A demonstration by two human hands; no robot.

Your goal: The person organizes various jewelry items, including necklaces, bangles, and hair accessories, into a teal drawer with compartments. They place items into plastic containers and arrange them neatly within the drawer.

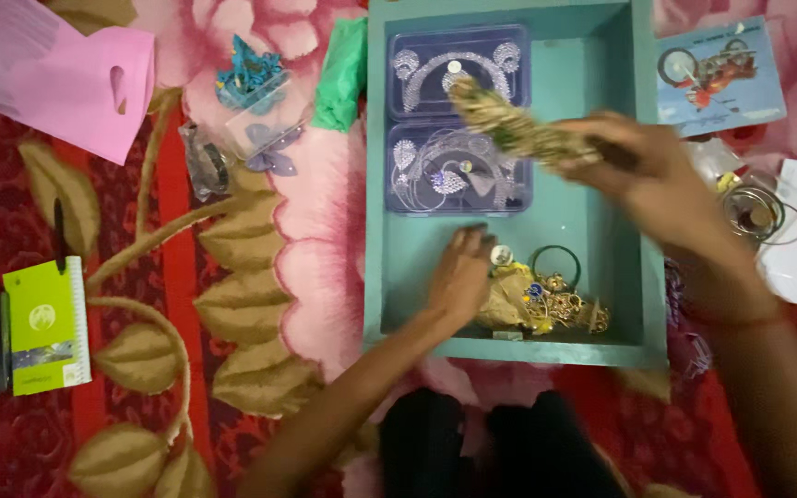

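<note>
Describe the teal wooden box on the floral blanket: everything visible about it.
The teal wooden box is a shallow, open-topped rectangular tray with thick painted walls, lying flat on the red and pink floral blanket. Inside, at the far end, two clear plastic cases of silvery jewellery lie one below the other. At the near end sits a heap of golden trinkets with a green bangle. The left hand rests on the box floor beside that heap; the right hand holds a blurred golden bundle above the cases.

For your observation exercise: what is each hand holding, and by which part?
The right hand holds a blurred golden beaded bundle by its right end. The left hand rests in the teal tray, holding nothing visible.
</note>
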